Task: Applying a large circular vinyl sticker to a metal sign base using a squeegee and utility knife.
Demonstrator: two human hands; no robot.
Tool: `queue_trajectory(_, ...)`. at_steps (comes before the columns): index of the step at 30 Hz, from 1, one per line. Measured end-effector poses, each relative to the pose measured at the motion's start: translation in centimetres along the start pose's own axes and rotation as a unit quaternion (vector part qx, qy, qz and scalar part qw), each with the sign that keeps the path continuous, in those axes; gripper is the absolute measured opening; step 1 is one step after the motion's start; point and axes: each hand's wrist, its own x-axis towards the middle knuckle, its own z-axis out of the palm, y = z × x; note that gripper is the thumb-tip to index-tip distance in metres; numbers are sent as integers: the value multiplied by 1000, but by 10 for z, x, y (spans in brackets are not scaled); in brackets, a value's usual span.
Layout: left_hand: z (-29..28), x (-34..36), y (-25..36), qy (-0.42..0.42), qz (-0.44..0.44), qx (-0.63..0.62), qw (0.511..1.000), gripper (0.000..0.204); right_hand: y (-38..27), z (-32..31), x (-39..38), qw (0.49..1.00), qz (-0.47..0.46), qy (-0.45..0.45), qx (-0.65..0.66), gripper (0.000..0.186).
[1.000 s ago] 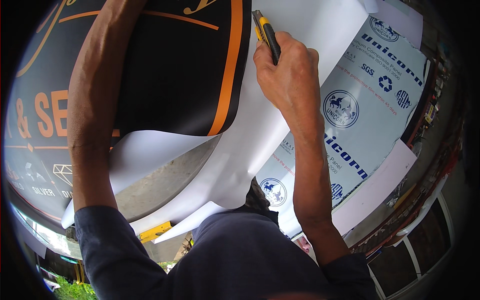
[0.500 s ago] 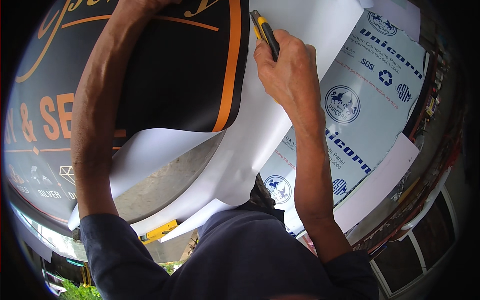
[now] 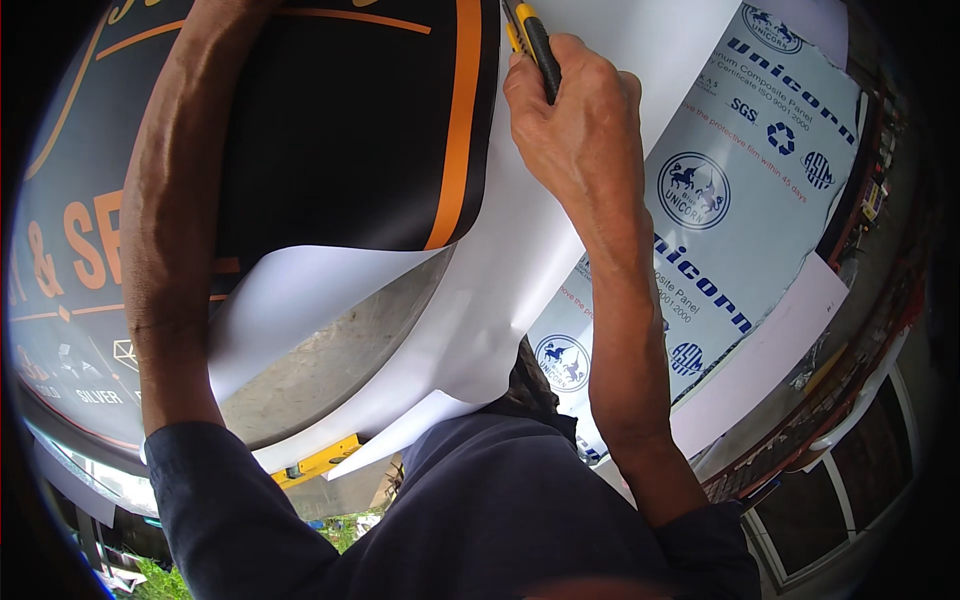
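One hand, the right hand (image 3: 580, 120), is wrapped tight around a yellow-and-black utility knife (image 3: 528, 38) at the black and orange vinyl sheet (image 3: 350, 130) edge; this looks like trimming, so next wants a steady straight draw. Left hand is out of view

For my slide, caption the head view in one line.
Right hand grips a yellow-and-black utility knife at the edge of a black-and-orange vinyl graphic, white backing paper curling below.

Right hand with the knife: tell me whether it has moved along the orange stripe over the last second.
Yes. The right hand and its yellow knife have crept slightly up along the orange stripe, towards the picture's top edge.
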Motion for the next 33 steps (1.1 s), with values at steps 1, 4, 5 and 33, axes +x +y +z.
queue_trajectory(1,-1,2,5,-2,-10,-3,1000,41,1,-1,-1,1000,3,0,0,22)
queue_trajectory(4,1,-3,-1,-2,14,11,1000,41,-2,-1,0,999,37,-32,16,22)
queue_trajectory(5,1,-3,-1,-2,14,10,1000,41,1,3,-2,1000,16,0,1,24)
queue_trajectory(33,0,-3,1,-4,-5,8,1000,61,-5,-2,-7,999,25,-24,9,20)
